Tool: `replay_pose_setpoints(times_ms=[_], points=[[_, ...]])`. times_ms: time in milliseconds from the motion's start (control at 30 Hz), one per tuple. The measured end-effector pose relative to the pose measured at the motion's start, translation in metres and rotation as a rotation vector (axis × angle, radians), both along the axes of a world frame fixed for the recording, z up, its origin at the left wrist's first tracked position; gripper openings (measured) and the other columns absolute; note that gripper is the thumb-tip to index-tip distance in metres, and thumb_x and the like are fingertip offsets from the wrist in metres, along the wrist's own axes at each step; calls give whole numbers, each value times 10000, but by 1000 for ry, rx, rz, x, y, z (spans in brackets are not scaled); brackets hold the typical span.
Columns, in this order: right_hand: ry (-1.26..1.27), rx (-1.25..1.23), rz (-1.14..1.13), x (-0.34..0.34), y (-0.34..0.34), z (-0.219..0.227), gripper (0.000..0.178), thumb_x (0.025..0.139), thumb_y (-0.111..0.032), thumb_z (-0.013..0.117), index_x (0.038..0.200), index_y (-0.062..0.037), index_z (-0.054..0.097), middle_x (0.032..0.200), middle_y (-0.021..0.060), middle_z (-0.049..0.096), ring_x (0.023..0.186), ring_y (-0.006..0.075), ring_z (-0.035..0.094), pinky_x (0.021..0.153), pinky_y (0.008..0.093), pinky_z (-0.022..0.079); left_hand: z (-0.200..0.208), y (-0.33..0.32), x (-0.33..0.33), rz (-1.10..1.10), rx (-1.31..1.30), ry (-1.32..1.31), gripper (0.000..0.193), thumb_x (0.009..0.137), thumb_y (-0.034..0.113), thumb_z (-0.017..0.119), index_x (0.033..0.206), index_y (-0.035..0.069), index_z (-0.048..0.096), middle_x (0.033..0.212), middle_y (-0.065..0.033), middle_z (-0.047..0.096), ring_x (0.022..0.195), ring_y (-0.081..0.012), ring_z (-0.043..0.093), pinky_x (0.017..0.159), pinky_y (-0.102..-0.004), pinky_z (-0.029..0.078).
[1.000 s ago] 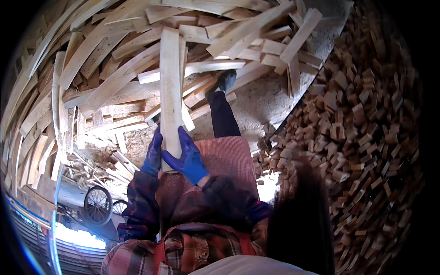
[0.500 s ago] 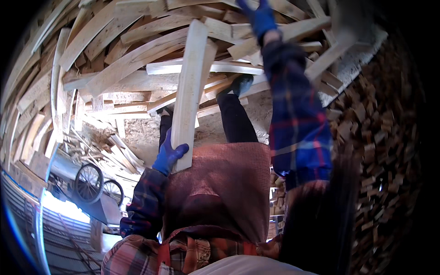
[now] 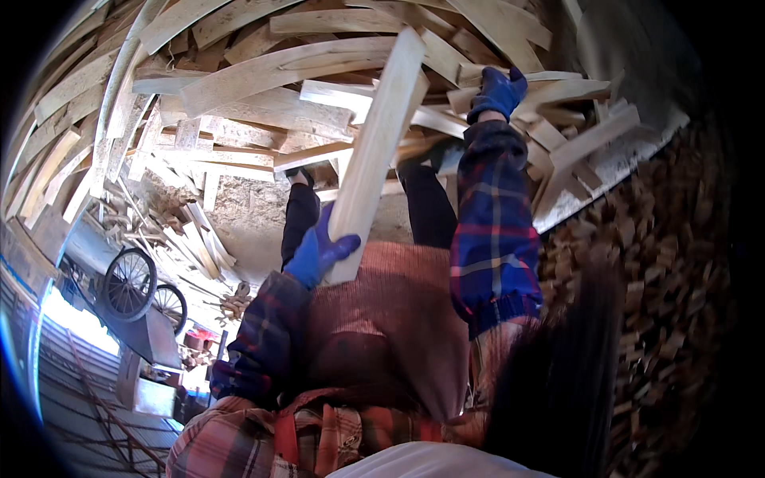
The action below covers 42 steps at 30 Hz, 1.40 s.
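My left hand [image 3: 320,250], in a blue glove, is closed round the lower end of a long pale wooden board [image 3: 378,151]. The board slants up and right in front of my apron. A darker strip of wood shows along its upper right edge; whether it is a second board in the same grip I cannot tell. My right hand [image 3: 498,92], gloved in blue too, is stretched far forward onto the heap of loose boards [image 3: 295,64]. Its fingers look curled down among the boards there. What they grip, if anything, is hidden.
Small cut wood pieces [image 3: 637,271] are heaped along the right side. At the left stands a cart with spoked wheels [image 3: 130,282]. Thin scrap strips [image 3: 199,243] lie on the dirt floor [image 3: 251,231] near it. My legs stand close against the boards.
My right hand has come back from the far edge, its spread fingers now curled on the boards. The board in my left hand has tilted further right. My view has shifted somewhat.
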State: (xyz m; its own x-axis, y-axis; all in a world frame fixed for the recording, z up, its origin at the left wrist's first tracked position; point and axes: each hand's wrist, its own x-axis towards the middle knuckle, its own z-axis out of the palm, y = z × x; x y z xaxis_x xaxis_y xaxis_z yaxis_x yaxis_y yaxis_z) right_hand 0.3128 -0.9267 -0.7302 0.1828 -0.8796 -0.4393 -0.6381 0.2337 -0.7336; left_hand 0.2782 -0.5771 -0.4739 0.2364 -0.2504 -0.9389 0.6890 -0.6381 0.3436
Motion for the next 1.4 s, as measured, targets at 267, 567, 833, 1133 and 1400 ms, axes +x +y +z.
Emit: replay_pose_setpoints(times_ms=[267, 567, 833, 1133, 1400], points=[[-398, 723, -602, -103, 47, 194, 376, 871, -190, 545, 1213, -49, 609, 860, 123, 672, 734, 227, 617, 600, 316, 513, 80, 24, 16, 268, -74, 105, 632, 766, 282, 671, 1274, -27, 457, 1050, -98, 590, 890, -166, 583, 802, -303, 487], [-84, 447, -273, -133, 135, 334, 288, 929, -333, 462, 810, -130, 629, 542, -15, 432, 412, 121, 402, 361, 269, 286, 229, 108, 45, 159, -112, 111, 516, 798, 224, 666, 1213, -26, 489, 958, -94, 613, 771, -158, 604, 698, -306, 507], [-198, 800, -96, -154, 217, 462, 196, 903, -291, 585, 970, -130, 675, 556, -3, 455, 399, 84, 384, 362, 223, 300, 294, 207, 19, 344, -82, 51, 536, 793, 307, 690, 1195, -3, 521, 888, -91, 624, 709, -179, 618, 634, -317, 527], [-103, 656, 1042, -85, 336, 579, 306, 851, -428, 666, 844, -122, 658, 601, -37, 518, 439, 70, 407, 398, 254, 317, 352, 282, -3, 760, -135, 252, 442, 781, 335, 677, 1049, -11, 615, 808, -140, 657, 644, -279, 648, 601, -403, 546], [-426, 914, 1497, 98, 667, 789, 264, 936, -325, 599, 1070, -101, 638, 727, -48, 532, 554, 29, 422, 466, 190, 312, 359, 405, -54, 921, -117, -49, 406, 784, 338, 672, 979, -18, 667, 823, -146, 685, 682, -249, 667, 636, -368, 548]])
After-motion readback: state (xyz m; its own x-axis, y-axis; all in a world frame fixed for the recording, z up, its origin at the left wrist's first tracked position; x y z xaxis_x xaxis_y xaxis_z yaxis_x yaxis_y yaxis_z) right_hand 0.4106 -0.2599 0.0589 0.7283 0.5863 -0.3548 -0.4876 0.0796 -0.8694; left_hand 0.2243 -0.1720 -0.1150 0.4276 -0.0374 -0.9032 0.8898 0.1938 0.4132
